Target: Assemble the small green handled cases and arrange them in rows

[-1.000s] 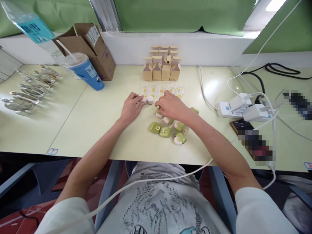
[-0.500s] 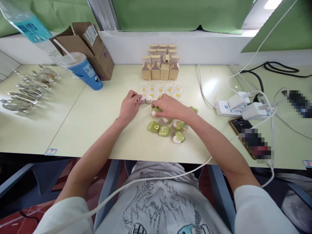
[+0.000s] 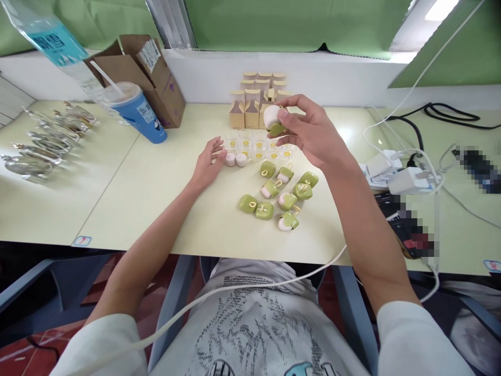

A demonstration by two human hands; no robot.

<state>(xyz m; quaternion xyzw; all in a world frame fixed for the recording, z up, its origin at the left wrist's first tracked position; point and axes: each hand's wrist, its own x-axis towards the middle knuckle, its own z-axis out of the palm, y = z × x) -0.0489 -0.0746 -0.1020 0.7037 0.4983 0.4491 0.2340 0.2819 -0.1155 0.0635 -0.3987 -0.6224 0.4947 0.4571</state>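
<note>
1. In our right hand [image 3: 309, 128], thumb and fingers close on a green-and-white piece [image 3: 271, 116], raised above the counter [image 3: 156, 177] in front of the small boxes
2. Our left hand [image 3: 209, 162] is loosely spread and seems to hold nothing; its thumb is at two pale round pieces [image 3: 241, 159], though we cannot tell whether it touches
3. Just behind those sit clear cases [image 3: 259, 155] in rows, with yellow marks too small for us to read
4. We judge the work to be partway: two pale pieces stand side by side, one piece is in hand, and nine loose green pieces [image 3: 287, 201] lie nearer us, seemingly not yet dealt with
5. By the wall the small boxes [image 3: 251, 116] stand with flaps up; we cannot see into them
6. Farther left, the bottle [image 3: 58, 44] has a light-blue label with dark characters, while the blue cup [image 3: 141, 115] and brown carton [image 3: 164, 99] bear white labels; we can read no brand
</note>
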